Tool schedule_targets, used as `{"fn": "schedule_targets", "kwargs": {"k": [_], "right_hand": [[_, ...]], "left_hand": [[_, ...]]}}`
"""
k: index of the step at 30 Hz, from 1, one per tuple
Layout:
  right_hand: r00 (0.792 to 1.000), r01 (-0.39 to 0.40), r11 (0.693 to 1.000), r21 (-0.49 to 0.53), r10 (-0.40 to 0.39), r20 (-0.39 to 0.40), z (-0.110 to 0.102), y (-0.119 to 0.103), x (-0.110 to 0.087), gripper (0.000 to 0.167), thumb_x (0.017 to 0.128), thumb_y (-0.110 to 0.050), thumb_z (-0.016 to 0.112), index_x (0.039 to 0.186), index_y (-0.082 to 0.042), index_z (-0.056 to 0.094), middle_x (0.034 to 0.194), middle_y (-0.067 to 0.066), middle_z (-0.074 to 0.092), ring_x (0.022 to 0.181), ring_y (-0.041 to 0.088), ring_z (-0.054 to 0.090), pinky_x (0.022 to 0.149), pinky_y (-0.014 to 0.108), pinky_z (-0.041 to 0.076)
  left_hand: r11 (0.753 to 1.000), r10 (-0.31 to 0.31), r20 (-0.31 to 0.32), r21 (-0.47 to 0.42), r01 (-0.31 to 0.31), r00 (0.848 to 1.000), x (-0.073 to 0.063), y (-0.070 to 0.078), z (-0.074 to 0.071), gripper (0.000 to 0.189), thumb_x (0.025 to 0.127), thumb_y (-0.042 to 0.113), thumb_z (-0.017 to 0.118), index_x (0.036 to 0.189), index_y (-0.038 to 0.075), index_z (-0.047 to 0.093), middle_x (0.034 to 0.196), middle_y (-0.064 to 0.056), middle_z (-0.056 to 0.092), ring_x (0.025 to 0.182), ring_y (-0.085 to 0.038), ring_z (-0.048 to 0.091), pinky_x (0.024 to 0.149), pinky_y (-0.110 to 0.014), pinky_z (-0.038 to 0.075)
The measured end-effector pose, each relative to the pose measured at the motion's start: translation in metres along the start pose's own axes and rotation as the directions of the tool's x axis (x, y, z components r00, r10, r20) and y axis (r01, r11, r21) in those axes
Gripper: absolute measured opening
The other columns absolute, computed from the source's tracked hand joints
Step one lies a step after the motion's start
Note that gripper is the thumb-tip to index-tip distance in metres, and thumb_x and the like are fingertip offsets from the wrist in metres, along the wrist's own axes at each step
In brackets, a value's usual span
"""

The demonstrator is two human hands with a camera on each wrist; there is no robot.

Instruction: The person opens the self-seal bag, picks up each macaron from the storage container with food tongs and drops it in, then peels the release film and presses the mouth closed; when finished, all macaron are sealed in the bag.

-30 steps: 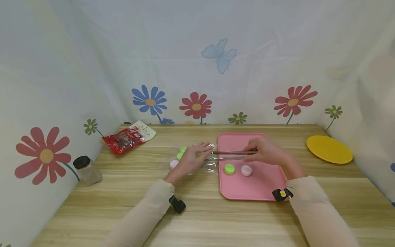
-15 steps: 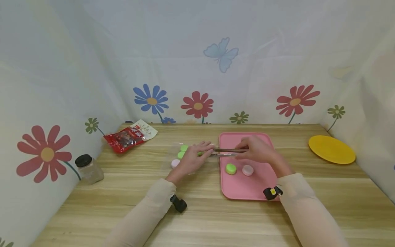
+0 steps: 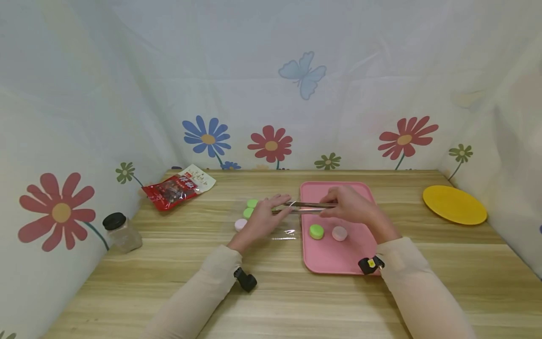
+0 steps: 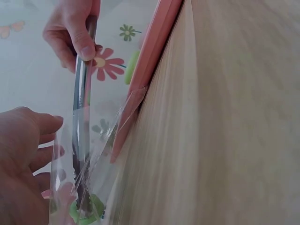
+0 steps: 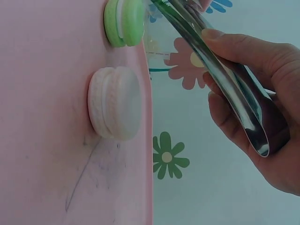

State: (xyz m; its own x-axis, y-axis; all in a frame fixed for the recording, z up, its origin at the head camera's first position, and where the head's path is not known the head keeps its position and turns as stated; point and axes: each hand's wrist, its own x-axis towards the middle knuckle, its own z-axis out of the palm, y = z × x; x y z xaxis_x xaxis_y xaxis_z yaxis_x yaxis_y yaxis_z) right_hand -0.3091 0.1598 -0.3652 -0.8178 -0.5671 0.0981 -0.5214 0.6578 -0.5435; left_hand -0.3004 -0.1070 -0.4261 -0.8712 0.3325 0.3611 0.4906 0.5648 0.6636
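My right hand grips metal tongs over the pink tray. Their tips reach left into a clear plastic bag and hold a green macaron, seen through the film in the left wrist view. At the bag's mouth, my left hand holds the film, its fingertips right at the edge. Beyond that hand, green macarons and a pale pink one lie in the bag, partly hidden. On the tray sit another green macaron and a pink macaron.
A yellow plate lies at the right of the wooden table. To the left are a red snack pouch and a black-lidded jar. Flowered curtain cloth hangs around the back and sides.
My right hand has moved left with the tongs, sliding their tips further into the bag. The left hand stays nearly where it was at the bag's mouth.
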Motion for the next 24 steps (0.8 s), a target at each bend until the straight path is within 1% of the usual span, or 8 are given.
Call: {"fn": "schedule_targets", "kwargs": {"k": [4,8,11,15,17,19,22,24], "right_hand": [[1.0,0.02,1.0,-0.025,-0.02,-0.008,0.002,0.0,0.002,0.026,0.084,-0.015,0.083,0.108,-0.004,0.078,0.085,-0.002,0.063,0.074,0.017,0.055,0.065,0.03,0.051],[0.999,0.044,0.999,-0.016,-0.044,-0.006,0.003,-0.002,0.003,0.025,0.084,-0.014,0.083,0.106,-0.005,0.078,0.082,-0.002,0.062,0.071,0.016,0.055,0.063,0.029,0.05],[0.999,0.038,0.999,-0.008,-0.038,-0.002,0.003,-0.001,0.003,0.025,0.084,-0.014,0.083,0.106,-0.004,0.078,0.082,-0.001,0.062,0.071,0.016,0.055,0.062,0.029,0.05],[1.0,0.011,1.0,-0.024,-0.011,-0.002,0.002,-0.001,0.003,0.027,0.084,-0.014,0.082,0.108,-0.002,0.077,0.085,-0.001,0.064,0.073,0.016,0.056,0.065,0.03,0.051],[1.0,-0.002,0.999,-0.037,0.002,0.004,0.0,-0.002,0.002,0.027,0.084,-0.015,0.082,0.108,-0.002,0.077,0.087,0.0,0.065,0.074,0.016,0.058,0.067,0.03,0.053],[1.0,-0.01,0.999,-0.051,0.011,0.016,-0.003,-0.003,0.002,0.027,0.084,-0.015,0.082,0.108,-0.002,0.077,0.089,0.0,0.067,0.076,0.016,0.059,0.07,0.031,0.054],[0.999,-0.021,0.998,-0.055,0.023,0.037,-0.008,-0.005,0.001,0.026,0.084,-0.014,0.082,0.108,-0.003,0.077,0.091,0.001,0.069,0.078,0.015,0.062,0.072,0.03,0.056],[0.999,-0.026,0.998,-0.05,0.028,0.042,-0.01,-0.006,0.0,0.025,0.084,-0.014,0.082,0.107,-0.004,0.078,0.091,0.001,0.069,0.077,0.015,0.062,0.071,0.03,0.056]], "left_hand": [[1.0,0.005,-0.017,0.008,-0.004,1.0,0.002,-0.001,0.001,0.04,0.098,0.023,0.068,0.134,0.008,0.064,0.139,-0.007,0.059,0.137,-0.03,0.046,0.119,-0.054,0.021],[1.0,0.003,-0.068,0.017,-0.001,0.998,0.003,-0.003,0.002,0.031,0.098,0.02,0.067,0.126,0.007,0.07,0.136,-0.007,0.062,0.134,-0.025,0.05,0.118,-0.05,0.026],[1.0,-0.023,-0.117,-0.003,0.023,0.993,0.002,-0.004,0.0,0.026,0.1,0.023,0.065,0.121,0.01,0.073,0.135,-0.006,0.063,0.132,-0.021,0.053,0.115,-0.045,0.033],[0.996,-0.064,-0.16,-0.068,0.054,0.985,0.001,-0.005,-0.004,0.026,0.1,0.027,0.065,0.12,0.014,0.074,0.136,-0.004,0.062,0.131,-0.019,0.054,0.11,-0.04,0.04],[0.993,-0.075,-0.152,-0.097,0.061,0.986,0.001,-0.005,-0.005,0.027,0.1,0.027,0.065,0.121,0.013,0.073,0.137,-0.004,0.061,0.132,-0.019,0.052,0.111,-0.039,0.039],[0.993,-0.08,-0.126,-0.102,0.067,0.989,0.001,-0.006,-0.005,0.028,0.1,0.028,0.064,0.123,0.013,0.073,0.139,-0.004,0.06,0.134,-0.019,0.05,0.112,-0.039,0.038],[0.993,-0.08,-0.087,-0.096,0.072,0.993,0.002,-0.007,-0.003,0.03,0.1,0.028,0.064,0.125,0.013,0.072,0.142,-0.003,0.057,0.137,-0.019,0.046,0.112,-0.04,0.037],[0.994,-0.078,-0.072,-0.079,0.073,0.994,0.002,-0.008,-0.001,0.03,0.1,0.029,0.064,0.125,0.014,0.072,0.143,-0.004,0.057,0.138,-0.021,0.045,0.112,-0.04,0.037]]}}
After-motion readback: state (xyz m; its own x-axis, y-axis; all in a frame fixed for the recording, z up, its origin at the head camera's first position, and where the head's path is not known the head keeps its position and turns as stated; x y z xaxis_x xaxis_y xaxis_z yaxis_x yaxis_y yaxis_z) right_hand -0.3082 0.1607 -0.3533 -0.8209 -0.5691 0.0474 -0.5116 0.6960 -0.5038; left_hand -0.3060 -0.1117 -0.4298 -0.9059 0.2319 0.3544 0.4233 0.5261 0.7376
